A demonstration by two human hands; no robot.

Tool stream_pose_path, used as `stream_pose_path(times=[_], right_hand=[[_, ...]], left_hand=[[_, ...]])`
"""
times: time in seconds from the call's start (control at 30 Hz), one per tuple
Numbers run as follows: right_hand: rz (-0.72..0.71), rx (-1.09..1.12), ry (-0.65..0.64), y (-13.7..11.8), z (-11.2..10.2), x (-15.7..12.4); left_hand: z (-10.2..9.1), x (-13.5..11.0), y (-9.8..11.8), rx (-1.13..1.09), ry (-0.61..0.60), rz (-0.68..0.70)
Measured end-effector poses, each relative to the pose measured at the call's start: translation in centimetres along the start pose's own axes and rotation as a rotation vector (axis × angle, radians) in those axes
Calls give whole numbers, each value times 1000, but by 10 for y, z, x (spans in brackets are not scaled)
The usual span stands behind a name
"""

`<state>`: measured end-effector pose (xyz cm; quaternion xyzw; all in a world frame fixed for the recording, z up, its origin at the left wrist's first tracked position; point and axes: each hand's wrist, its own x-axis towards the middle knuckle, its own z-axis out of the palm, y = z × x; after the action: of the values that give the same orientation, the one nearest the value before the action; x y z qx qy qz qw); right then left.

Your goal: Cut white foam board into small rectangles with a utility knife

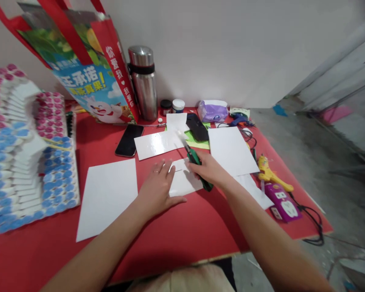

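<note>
A green utility knife (204, 181) is gripped in my right hand (211, 167), its blade pointing up and away over the table. Below it lies a small white sheet (185, 184) with a short dark line or slit near its top. My left hand (158, 183) rests flat at this sheet's left edge, fingers stretched out and thumb spread. Just beyond, a glossy white strip (155, 144) and a smaller white piece (176, 121) lie partly overlapping. One larger white sheet (109, 194) is left of my left hand; another white sheet (231, 150) is right of the knife.
A phone (129, 140), a steel flask (144, 85) and a printed bag (94, 77) stand or lie at back left. Blue and pink rolled pieces (57, 178) fill the far left. At right are a yellow glue gun (270, 174) and a purple power socket (282, 202) with a cable.
</note>
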<state>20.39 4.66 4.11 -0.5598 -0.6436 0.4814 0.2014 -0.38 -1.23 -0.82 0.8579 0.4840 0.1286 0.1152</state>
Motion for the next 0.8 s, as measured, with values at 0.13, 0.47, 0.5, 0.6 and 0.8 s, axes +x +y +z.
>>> stream_pose_path(times=[0.13,0.47,0.5,0.6,0.8], right_hand=[[27,-187,-63,-4,-15,-27],[31,-570,-101,-24,9,-58],[31,-583,-114,-25,10,-58],[22,-605,-136,-27,13,-58],[51,-619,-153,-26,19,-59]], left_hand=[[1,-1,1,-11,-4,5],[6,0,5,-7,86,-17],[6,0,5,-3,89,-20],[6,-1,6,3,91,-17],[4,-1,7,2,69,-25]])
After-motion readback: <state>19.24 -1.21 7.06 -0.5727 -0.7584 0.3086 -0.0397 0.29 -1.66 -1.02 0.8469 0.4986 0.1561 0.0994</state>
